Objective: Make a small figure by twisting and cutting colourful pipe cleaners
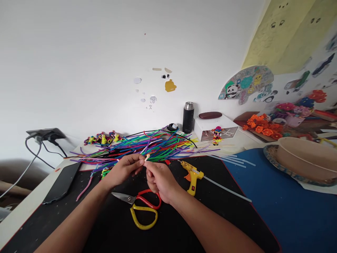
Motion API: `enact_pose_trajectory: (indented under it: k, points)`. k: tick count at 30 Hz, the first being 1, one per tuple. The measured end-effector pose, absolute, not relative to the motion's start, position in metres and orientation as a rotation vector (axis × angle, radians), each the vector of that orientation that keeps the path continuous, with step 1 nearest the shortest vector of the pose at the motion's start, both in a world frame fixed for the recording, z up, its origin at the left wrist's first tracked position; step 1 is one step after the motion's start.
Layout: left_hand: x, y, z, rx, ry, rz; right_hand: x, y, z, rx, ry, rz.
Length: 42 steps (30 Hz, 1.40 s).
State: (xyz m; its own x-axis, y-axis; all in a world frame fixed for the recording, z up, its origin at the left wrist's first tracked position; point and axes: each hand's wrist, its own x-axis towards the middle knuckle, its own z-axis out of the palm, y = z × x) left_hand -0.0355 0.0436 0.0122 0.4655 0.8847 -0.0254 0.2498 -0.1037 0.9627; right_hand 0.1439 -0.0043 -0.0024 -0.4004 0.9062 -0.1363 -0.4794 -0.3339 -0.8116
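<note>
My left hand (128, 169) and my right hand (161, 178) meet at the middle, fingers closed in a pinch. Between their fingertips is a short cream pipe cleaner (147, 156), its upper end rolled into a small knob. Just behind lies a big heap of colourful pipe cleaners (160, 146). Scissors (143, 207) with one red and one yellow handle rest below my hands, blades part open and pointing left. To the right of my right hand, a yellow hot glue gun (193, 176) lies with a clear glue stick (226, 189) in its back.
A black mat (210, 214) covers the work area. Finished pipe cleaner figures (104, 138) sit at the back left, another figure (217, 135) by a white box (218, 126). A black thermos (188, 117), a phone-like dark slab (63, 182) and a large bowl (308, 158) stand around.
</note>
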Motion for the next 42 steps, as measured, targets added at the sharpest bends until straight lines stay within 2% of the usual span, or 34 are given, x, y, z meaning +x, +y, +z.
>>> enact_pose_trajectory:
  k: [6,14,17,21,26,34,42]
  points:
    - [-0.037,0.045,0.013,1.445,0.893,0.739,0.146,-0.004,-0.005,-0.642,-0.917,1.91]
    - [-0.041,0.046,0.008,1.326,0.869,0.809,0.145,-0.003,-0.009,-0.71,-1.042,1.863]
    - [-0.044,0.05,0.011,1.324,0.909,0.939,0.145,-0.003,-0.014,-0.901,-1.3,1.606]
    - [-0.048,0.053,0.016,1.332,0.946,1.056,0.145,-0.009,-0.016,-1.181,-1.874,0.988]
    - [-0.046,0.05,0.023,1.413,0.983,1.06,0.14,-0.011,-0.013,-1.228,-2.216,0.716]
    - [-0.049,0.046,0.026,1.417,1.015,1.06,0.12,0.008,-0.025,-1.165,-2.27,0.692]
    - [-0.055,0.036,0.021,1.515,1.095,0.985,0.147,0.01,-0.022,-1.157,-2.132,0.668]
